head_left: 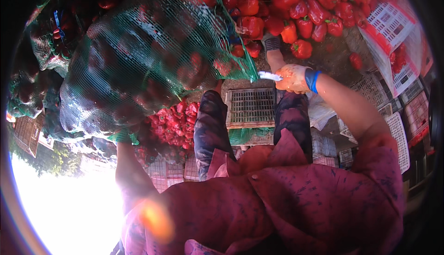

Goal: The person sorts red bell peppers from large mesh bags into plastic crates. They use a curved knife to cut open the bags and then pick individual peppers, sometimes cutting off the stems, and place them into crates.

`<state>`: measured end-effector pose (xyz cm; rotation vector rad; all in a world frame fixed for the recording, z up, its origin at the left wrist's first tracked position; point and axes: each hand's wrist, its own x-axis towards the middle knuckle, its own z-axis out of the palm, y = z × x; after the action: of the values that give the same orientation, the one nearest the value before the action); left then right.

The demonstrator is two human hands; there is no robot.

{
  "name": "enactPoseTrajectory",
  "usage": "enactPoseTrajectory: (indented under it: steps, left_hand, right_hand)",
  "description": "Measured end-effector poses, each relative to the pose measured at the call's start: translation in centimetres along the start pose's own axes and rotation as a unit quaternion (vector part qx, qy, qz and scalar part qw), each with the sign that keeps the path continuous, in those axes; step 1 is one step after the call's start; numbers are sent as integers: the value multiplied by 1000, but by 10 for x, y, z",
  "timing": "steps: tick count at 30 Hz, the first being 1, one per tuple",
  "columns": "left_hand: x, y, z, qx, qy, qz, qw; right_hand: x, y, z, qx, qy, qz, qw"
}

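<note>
My right hand (292, 78), in a stained, pale work glove with a blue band at the wrist, is closed around what looks like a small knife (269, 76). Its short, bright blade points left and meets the gathered corner of a big green mesh sack (152, 56). Red bell peppers show through the netting, and the sack fills the upper left. My left forearm (127, 162) reaches up to the sack's lower edge. The netting hides that hand, so its fingers do not show.
A large heap of red bell peppers (296, 3) covers the ground ahead. Between my legs stands a slatted plastic crate (250, 107). More peppers (173, 123) lie left of my knee. Stacked crates (372, 93) line the right, and other filled mesh sacks (25, 93) stand far left.
</note>
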<state>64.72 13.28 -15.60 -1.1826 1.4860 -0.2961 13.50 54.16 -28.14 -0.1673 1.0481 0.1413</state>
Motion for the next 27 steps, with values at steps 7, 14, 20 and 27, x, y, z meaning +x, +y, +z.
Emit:
enactPoseTrajectory:
  steps: [7, 14, 20, 27]
  left_hand:
    - [-14, 2, -3, 2, -11, -3, 1000]
    - [-21, 7, 0, -12, -18, -8, 1000]
    - [-29, 14, 5, -39, -32, -7, 999]
    - [-24, -34, 67, -148, -29, 5, 989]
  right_hand:
    - [-13, 14, -30, 216, 152, -107, 959]
    - [70, -51, -30, 258, 334, -441, 792]
    - [63, -121, 16, 328, 191, -406, 831]
    - [-88, -100, 45, 531, 191, -377, 735]
